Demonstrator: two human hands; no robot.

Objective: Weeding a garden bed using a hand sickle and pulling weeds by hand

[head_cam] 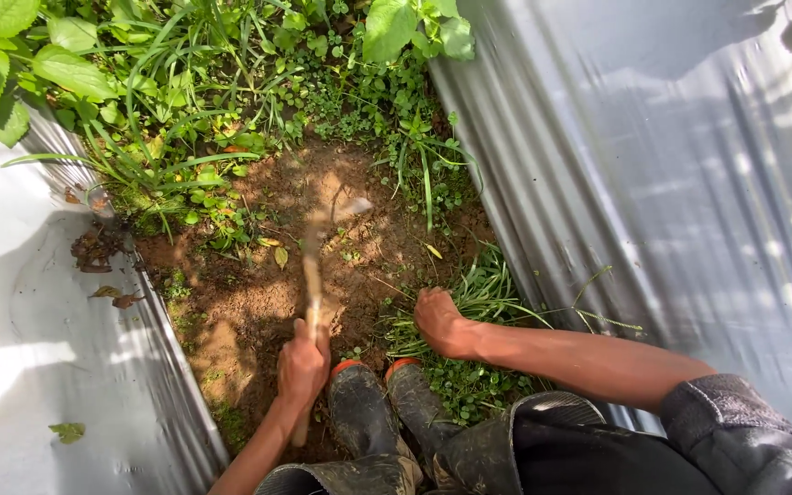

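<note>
My left hand (302,365) grips the wooden handle of a hoe-like tool (312,275), whose blurred blade (352,208) points out over the bare brown soil (258,302). My right hand (437,321) is closed around a tuft of green grass (488,293) at the right side of the soil strip. My two muddy rubber boots (378,412) stand just below both hands.
Corrugated metal sheets flank the strip: one on the left (38,348) with dead leaves on it, one on the right (671,183). Dense green weeds and grass (203,101) cover the far end of the strip.
</note>
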